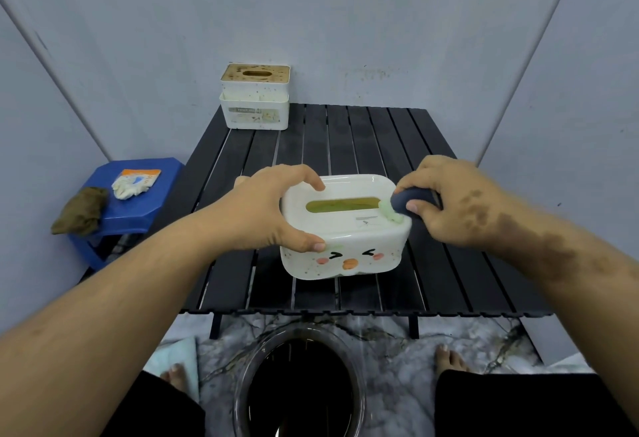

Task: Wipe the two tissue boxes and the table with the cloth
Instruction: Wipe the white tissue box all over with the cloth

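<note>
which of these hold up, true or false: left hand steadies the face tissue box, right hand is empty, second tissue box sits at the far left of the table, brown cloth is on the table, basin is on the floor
1. The left hand steadies the face-printed tissue box. True.
2. The right hand is empty. False: it grips a dark blue object on the box's top.
3. The second tissue box stands at the table's far left corner. True.
4. The brown cloth is on the table. False: it lies on the blue stool.
5. A clear basin is on the floor. True.
</note>
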Demonstrator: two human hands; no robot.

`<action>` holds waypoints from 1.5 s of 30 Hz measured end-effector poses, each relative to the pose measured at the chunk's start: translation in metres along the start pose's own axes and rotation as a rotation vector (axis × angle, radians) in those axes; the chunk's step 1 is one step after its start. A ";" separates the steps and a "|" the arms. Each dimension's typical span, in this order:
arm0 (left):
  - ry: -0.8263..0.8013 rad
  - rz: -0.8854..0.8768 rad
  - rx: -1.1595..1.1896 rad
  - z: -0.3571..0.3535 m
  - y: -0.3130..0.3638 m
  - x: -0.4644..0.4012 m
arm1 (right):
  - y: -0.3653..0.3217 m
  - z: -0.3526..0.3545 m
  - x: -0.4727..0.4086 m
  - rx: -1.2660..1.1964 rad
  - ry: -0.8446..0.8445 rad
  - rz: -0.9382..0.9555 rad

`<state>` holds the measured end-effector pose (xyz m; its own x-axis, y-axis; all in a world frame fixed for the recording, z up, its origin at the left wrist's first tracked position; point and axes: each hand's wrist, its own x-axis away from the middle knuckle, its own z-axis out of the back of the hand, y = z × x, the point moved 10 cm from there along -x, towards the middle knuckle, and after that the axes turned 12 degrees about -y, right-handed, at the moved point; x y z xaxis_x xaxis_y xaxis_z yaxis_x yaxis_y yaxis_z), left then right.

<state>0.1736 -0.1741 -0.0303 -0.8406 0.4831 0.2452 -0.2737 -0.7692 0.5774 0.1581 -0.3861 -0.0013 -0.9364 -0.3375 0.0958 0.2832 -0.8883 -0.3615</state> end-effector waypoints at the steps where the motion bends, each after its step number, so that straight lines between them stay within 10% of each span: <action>1: -0.004 0.007 -0.003 0.000 0.002 0.001 | -0.003 -0.003 -0.002 0.040 -0.008 -0.015; 31: -0.213 -0.178 -0.303 -0.014 0.031 -0.002 | 0.025 0.017 0.006 -0.102 -0.022 -0.036; 45: -0.137 -0.214 0.299 0.027 -0.009 -0.008 | 0.022 0.018 -0.008 -0.545 0.324 0.055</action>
<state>0.1960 -0.1595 -0.0163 -0.7036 0.6861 0.1851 -0.2704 -0.4993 0.8231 0.1752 -0.4085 0.0070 -0.9629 -0.1908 -0.1910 0.2664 -0.5573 -0.7864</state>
